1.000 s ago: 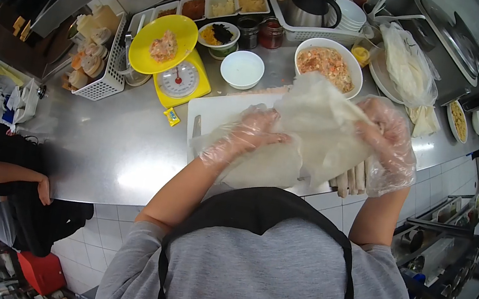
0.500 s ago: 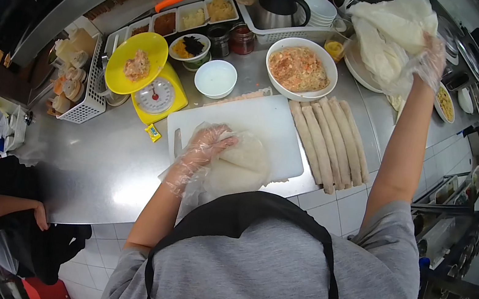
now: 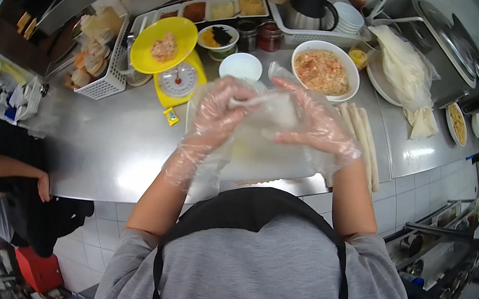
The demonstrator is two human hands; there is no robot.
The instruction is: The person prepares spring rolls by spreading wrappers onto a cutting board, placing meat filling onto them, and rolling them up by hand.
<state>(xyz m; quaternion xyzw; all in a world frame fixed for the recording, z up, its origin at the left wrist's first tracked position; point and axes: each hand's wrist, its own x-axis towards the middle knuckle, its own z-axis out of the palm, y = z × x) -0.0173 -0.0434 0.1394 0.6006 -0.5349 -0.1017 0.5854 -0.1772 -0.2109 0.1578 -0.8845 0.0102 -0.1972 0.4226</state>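
Both my hands wear clear plastic gloves over the white cutting board. My left hand is closed on the edge of a thin, pale wrapper sheet, which hangs between the hands, blurred by motion. My right hand is at the sheet's right side with thumb and fingers spread; whether it touches the sheet I cannot tell. Long, pale rolls lie beside the board, partly hidden by my right arm. Behind the hands stand a white bowl of orange-flecked filling and a small bowl of whitish liquid.
On the left, a yellow kitchen scale carries a filling lump in its yellow pan. A plastic-covered wrapper stack lies at the back right. A thermal jug stands behind. Another person's hand is at the counter's left edge.
My right hand has come from the plastic-covered stack at the back right to the board. My left hand has lifted the sheet off the board. The view has shifted slightly.
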